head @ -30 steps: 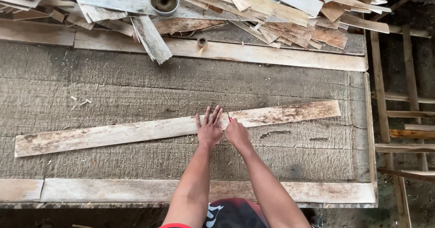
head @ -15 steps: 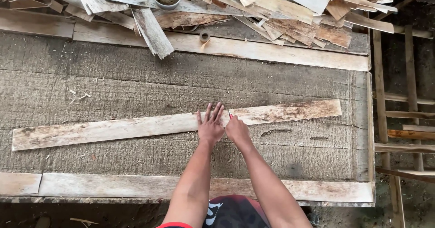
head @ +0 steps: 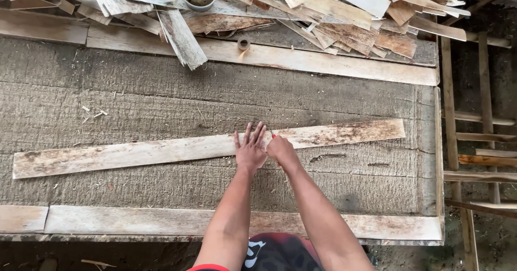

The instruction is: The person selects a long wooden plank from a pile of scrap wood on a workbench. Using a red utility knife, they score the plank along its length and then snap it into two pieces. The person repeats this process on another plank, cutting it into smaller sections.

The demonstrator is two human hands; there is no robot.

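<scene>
Left grip (head: 250, 151): I pressed it flat, fingers spread, on plank (head: 134, 153) | right grip (head: 281, 149): curled beside it, closure unclear | desk (head: 161, 93) beneath.

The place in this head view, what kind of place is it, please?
Probably a rough woodworking or carpentry spot. A long plank lies on a worn wooden workbench, a heap of offcut boards sits at the far edge, and both hands press the plank.
</scene>
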